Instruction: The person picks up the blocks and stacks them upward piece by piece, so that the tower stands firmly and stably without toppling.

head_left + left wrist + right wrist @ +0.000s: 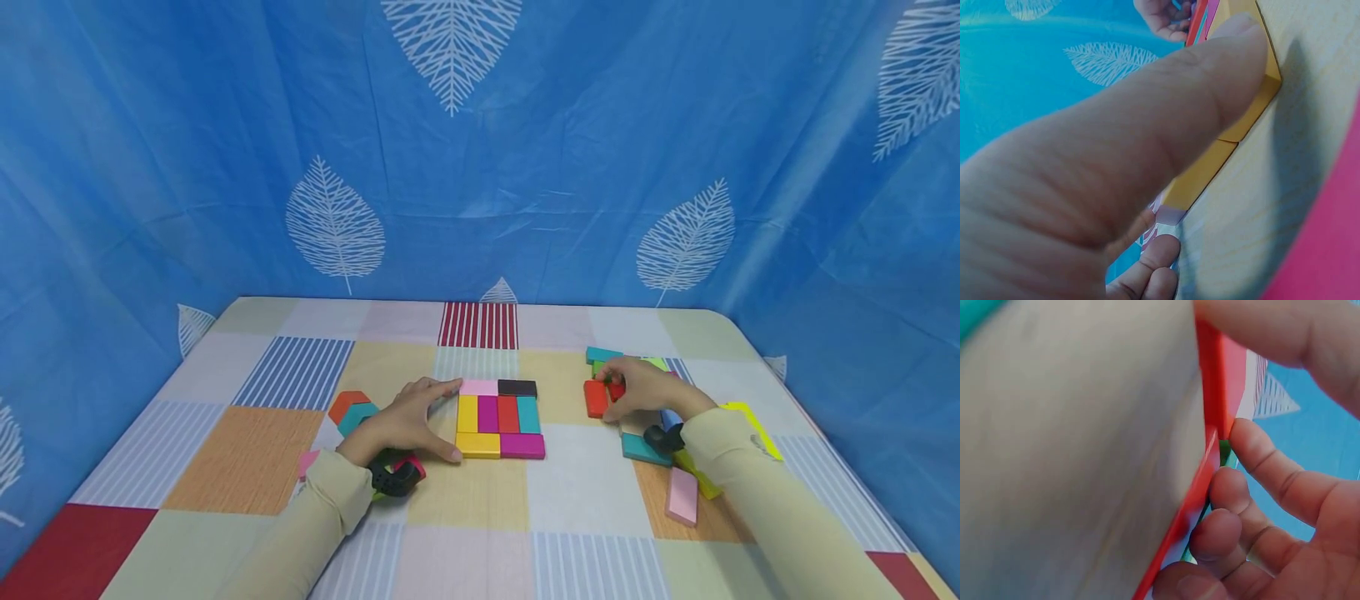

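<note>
Left of centre, my left hand [408, 421] rests against the left side of a flat rectangle of fitted blocks, fingers and thumb extended. Its thumb [1235, 69] lies on a yellow block [1200, 172] in the left wrist view. Its fingertips touch near a pink block [478, 387] at the rectangle's far edge; beside that is a black block [517, 388]. Over at the right pile, my right hand [645, 387] pinches a red block [596, 399] between thumb and index finger. Its other fingers curl by a second red piece [1188, 506].
Under my right forearm lie loose pieces, among them a teal block [645, 450], a pink block [682, 497] and a yellow piece [753, 429]. By my left wrist are an orange piece [347, 403] and a teal piece [357, 417]. A blue curtain [510, 167] hangs behind the table.
</note>
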A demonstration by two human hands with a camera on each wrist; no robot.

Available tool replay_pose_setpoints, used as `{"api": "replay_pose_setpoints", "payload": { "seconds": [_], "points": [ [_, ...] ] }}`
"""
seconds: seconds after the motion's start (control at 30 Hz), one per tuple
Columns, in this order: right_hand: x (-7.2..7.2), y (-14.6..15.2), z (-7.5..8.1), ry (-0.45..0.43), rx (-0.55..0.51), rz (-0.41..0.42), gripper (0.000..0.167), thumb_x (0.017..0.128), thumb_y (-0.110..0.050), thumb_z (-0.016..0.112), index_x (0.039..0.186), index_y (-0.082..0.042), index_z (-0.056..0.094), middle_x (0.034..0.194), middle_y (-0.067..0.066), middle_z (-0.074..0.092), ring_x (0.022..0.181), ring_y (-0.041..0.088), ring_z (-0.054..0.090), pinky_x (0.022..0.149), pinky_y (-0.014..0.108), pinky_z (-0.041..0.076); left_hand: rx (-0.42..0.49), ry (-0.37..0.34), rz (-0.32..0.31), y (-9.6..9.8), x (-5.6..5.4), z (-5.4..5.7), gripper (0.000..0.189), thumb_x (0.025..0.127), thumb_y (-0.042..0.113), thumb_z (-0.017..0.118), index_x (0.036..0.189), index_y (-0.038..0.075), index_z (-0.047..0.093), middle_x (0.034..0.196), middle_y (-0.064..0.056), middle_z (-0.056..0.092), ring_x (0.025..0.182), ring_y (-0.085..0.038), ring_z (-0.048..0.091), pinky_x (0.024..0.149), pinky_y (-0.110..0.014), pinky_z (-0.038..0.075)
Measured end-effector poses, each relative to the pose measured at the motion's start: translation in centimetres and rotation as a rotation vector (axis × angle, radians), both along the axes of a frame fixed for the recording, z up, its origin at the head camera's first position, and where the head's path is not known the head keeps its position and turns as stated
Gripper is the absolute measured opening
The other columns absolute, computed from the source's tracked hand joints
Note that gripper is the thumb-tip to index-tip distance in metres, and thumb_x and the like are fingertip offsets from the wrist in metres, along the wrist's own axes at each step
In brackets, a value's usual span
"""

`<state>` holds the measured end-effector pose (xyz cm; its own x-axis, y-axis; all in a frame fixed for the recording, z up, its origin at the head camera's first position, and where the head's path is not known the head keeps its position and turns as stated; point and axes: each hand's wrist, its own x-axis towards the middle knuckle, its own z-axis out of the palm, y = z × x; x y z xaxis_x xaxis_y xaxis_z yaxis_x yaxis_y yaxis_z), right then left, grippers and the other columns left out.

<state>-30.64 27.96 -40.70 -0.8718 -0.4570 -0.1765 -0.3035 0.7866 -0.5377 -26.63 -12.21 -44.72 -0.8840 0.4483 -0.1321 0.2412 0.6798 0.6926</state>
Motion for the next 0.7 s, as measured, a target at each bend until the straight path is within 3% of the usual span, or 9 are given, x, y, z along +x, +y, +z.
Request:
{"api": "replay_pose_setpoints", "payload": {
  "seconds": [0.13,0.23,0.47,0.7],
  "points": [
    [0.3,-1.3,-0.1,0.010,-0.009,0.040,0.055,0.079,-0.015,0.095,0.121,0.003,0.064,0.095,0.007,0.056,0.087,0.023,0.051,0.071,0.034,0.046,-0.001,-0.005,0.001,-0.1,0.1,0.0,0.112,0.073,0.037,0.099,0.167,0.012,0.042,0.156,-0.019,0.047,0.141,-0.038,0.040,0.115,-0.066,0.044],
    [0.6,-2.3,0.1,-0.008,0.021,0.025,0.061,0.079,-0.015,0.096,0.127,0.002,0.064,0.100,0.007,0.059,0.093,0.025,0.054,0.075,0.035,0.052,0.002,-0.007,0.004,-0.1,0.1,0.0,0.112,0.074,0.037,0.099,0.167,0.012,0.042,0.157,-0.020,0.045,0.141,-0.038,0.039,0.115,-0.066,0.044],
    [0.9,-3.6,0.1,0.019,0.072,0.016,0.054,0.080,-0.015,0.095,0.124,-0.002,0.067,0.112,0.010,0.065,0.104,0.029,0.056,0.088,0.048,0.056,-0.003,-0.008,0.006,-0.2,0.0,0.0,0.111,0.074,0.037,0.099,0.167,0.013,0.043,0.155,-0.017,0.047,0.140,-0.037,0.040,0.114,-0.064,0.046],
    [0.9,-5.4,-0.1,0.106,-0.043,0.092,0.063,0.081,-0.022,0.093,0.134,0.000,0.067,0.123,0.011,0.070,0.103,0.026,0.060,0.078,0.035,0.052,-0.003,-0.011,0.004,0.0,-0.1,-0.2,0.111,0.074,0.038,0.099,0.167,0.014,0.043,0.157,-0.018,0.046,0.141,-0.037,0.040,0.114,-0.064,0.046]
  ]
}}
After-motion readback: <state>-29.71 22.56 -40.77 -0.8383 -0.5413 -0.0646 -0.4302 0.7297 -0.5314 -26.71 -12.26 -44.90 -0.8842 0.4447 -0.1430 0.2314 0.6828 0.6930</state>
